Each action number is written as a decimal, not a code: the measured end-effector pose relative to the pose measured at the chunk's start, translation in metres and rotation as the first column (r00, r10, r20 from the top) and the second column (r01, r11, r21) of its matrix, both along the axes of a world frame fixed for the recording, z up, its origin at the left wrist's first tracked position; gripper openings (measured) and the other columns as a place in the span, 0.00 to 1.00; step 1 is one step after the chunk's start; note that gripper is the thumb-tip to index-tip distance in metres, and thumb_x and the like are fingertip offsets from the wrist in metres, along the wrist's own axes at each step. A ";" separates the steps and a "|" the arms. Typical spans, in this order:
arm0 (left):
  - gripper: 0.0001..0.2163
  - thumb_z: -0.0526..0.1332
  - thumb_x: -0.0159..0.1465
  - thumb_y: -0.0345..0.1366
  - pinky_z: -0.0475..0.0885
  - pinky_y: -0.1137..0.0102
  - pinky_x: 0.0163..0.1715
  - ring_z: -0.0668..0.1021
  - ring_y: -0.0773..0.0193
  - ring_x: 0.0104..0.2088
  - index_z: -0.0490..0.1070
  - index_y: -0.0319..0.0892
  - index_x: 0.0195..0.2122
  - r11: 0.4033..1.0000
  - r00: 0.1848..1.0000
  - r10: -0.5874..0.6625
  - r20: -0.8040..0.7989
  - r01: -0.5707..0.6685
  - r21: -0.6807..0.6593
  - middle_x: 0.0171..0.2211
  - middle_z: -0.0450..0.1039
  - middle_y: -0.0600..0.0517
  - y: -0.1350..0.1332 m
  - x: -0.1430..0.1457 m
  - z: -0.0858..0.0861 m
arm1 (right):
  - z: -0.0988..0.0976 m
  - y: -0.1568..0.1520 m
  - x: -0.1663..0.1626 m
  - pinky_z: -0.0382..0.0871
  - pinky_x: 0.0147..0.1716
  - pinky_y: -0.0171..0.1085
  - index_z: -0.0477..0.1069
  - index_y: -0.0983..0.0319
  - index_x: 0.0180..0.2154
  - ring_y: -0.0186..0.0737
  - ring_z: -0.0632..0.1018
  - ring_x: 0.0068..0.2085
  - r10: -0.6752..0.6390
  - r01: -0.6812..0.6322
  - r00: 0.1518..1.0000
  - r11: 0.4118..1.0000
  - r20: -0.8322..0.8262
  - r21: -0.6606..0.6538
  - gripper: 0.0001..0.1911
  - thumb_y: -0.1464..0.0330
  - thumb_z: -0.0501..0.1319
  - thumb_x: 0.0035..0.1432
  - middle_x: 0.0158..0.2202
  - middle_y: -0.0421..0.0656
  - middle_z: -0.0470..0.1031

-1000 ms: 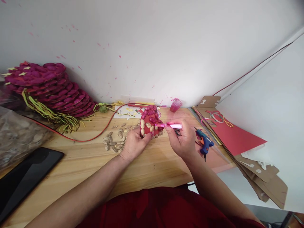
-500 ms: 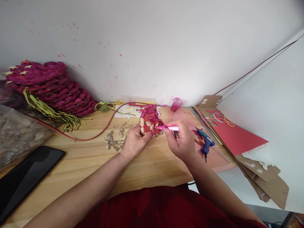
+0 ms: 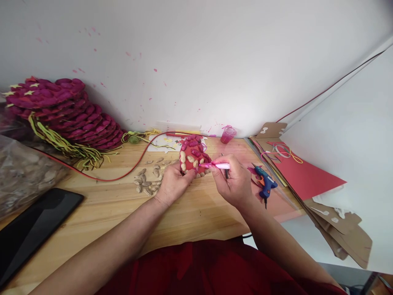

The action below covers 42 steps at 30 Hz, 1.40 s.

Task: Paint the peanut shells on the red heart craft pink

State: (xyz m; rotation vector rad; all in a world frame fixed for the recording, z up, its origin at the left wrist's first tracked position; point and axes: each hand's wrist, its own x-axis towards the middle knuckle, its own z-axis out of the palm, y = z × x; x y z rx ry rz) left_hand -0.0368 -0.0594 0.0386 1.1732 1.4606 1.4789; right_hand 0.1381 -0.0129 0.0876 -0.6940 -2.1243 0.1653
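Observation:
A red card with peanuts glued on it [image 3: 188,157] is held up above the table by my left hand [image 3: 175,182], thumb on its lower edge. Its upper and right peanuts are painted magenta; those at the left, middle and bottom are plain tan. My right hand [image 3: 233,180] is closed around a paintbrush [image 3: 221,166] with a white-and-pink handle. The brush's pink tip meets a peanut near the card's lower right, or lies just beside it. Loose peanuts [image 3: 147,183] lie on the table left of my left hand.
Magenta peanut pieces [image 3: 89,119] stand stacked at the left behind a bag [image 3: 21,176] and a black phone [image 3: 37,229]. A pink-stained cup [image 3: 227,135] stands by the wall. At the right are a blue glue gun [image 3: 266,183], red paper [image 3: 303,172] and cardboard [image 3: 344,233]. A red cord [image 3: 135,166] crosses the table.
Hardly anything differs. The card and the brush have shifted very slightly left, much as the whole view has; both hands keep their hold.

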 end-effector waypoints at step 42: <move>0.14 0.65 0.54 0.46 0.61 0.72 0.21 0.66 0.69 0.19 0.68 0.43 0.19 0.999 0.998 -0.015 0.055 0.017 -0.037 0.16 0.67 0.56 0.001 -0.002 0.000 | 0.002 0.011 -0.004 0.75 0.33 0.36 0.72 0.58 0.40 0.37 0.80 0.33 -0.039 0.035 0.992 0.999 -0.118 -0.032 0.02 0.68 0.64 0.65 0.34 0.40 0.81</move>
